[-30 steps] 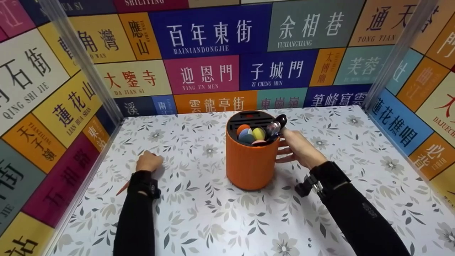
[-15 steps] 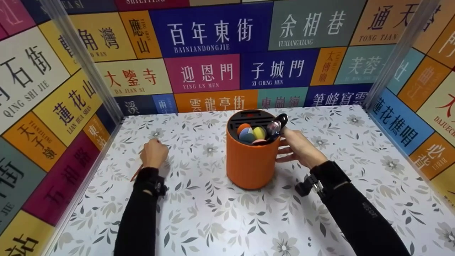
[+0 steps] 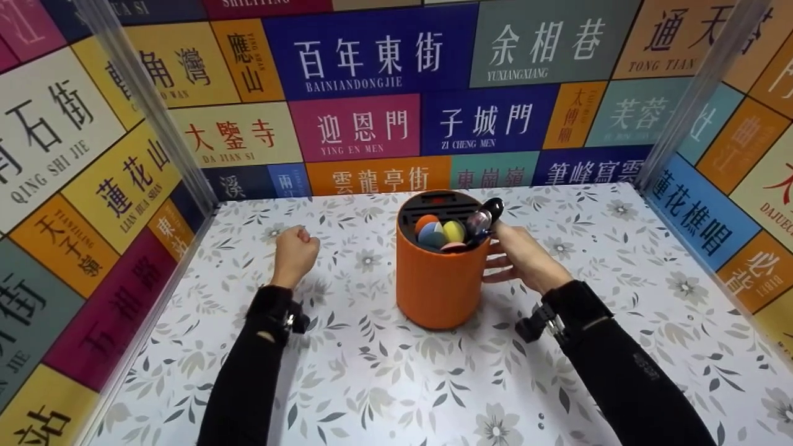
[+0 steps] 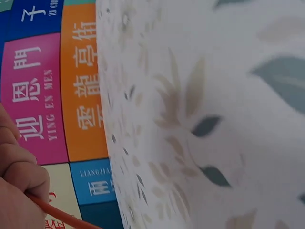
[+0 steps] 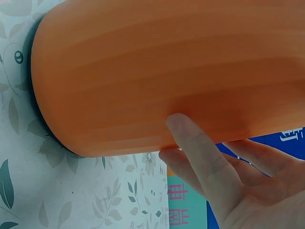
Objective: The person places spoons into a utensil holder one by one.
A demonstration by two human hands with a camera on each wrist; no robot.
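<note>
An orange cylindrical utensil holder (image 3: 438, 288) with a black slotted top stands upright on the table. Rounded ends in orange, blue, yellow (image 3: 453, 231) and other colours stick out of it, beside shiny, dark rounded utensil ends (image 3: 486, 214). My right hand (image 3: 523, 257) rests against the holder's right side with fingers extended; a fingertip (image 5: 180, 125) touches its wall in the right wrist view. My left hand (image 3: 295, 255), curled into a fist, is left of the holder. From it comes a thin orange stick (image 4: 64, 217) in the left wrist view; its kind is unclear and it is hidden in the head view.
The table (image 3: 384, 384) has a white leaf-and-flower covering. Coloured panels with Chinese lettering (image 3: 372, 56) form walls at the back and both sides. Transparent corner strips (image 3: 155, 118) stand at the back left and back right. Cameras are strapped to both wrists.
My left hand has moved forward and to the right, carrying the thin orange stick, whose end showed behind the wrist earlier. The right hand and the utensil holder have stayed in place.
</note>
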